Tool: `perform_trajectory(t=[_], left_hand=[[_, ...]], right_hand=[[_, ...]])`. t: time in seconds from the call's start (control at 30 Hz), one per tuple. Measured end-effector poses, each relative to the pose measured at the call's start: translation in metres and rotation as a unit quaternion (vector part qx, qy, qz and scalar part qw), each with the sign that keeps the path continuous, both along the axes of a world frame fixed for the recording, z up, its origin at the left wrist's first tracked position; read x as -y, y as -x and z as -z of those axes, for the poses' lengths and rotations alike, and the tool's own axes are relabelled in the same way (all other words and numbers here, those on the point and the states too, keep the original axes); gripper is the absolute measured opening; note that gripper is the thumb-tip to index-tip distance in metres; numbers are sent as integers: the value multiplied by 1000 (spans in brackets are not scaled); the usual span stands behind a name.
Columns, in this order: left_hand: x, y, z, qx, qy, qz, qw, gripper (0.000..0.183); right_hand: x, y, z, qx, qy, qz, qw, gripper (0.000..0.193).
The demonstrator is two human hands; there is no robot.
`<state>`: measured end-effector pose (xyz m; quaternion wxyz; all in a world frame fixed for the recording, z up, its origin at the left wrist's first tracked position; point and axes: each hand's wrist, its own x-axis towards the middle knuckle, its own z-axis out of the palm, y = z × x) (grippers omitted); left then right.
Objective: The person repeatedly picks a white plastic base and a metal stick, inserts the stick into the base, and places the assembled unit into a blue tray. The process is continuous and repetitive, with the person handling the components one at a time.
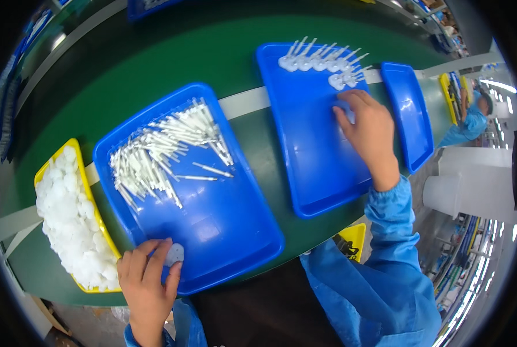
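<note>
At a green table (pixel 255 153) in a room with strip lights (pixel 499 87), pinching a disc (pixel 175 254) in the left hand (pixel 148 280); above a blue tray (pixel 316 159) with the right hand (pixel 369 130) half-curled, hold unclear.

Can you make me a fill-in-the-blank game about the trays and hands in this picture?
1. The side tray heaped with white round pieces is coloured ____.
2. The stick tray, where many white sticks lie piled, is coloured ____.
3. The hand nearer to the round pieces is the person's ____ one.
4. The tabletop under the trays is coloured ____.

Missing words: yellow; blue; left; green.
</note>
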<state>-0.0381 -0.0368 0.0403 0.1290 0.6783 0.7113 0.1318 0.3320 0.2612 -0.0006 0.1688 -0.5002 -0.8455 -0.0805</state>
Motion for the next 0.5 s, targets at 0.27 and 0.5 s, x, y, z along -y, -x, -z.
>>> perform_trajectory(t=[0.27, 0.5], left_hand=[[-7, 5, 24, -32, 30, 16, 999, 61], [-24, -3, 27, 162, -72, -44, 983, 51]], right_hand=[[104, 126, -14, -125, 91, -276, 949, 22], [109, 169, 9, -4, 68, -235, 970, 24]])
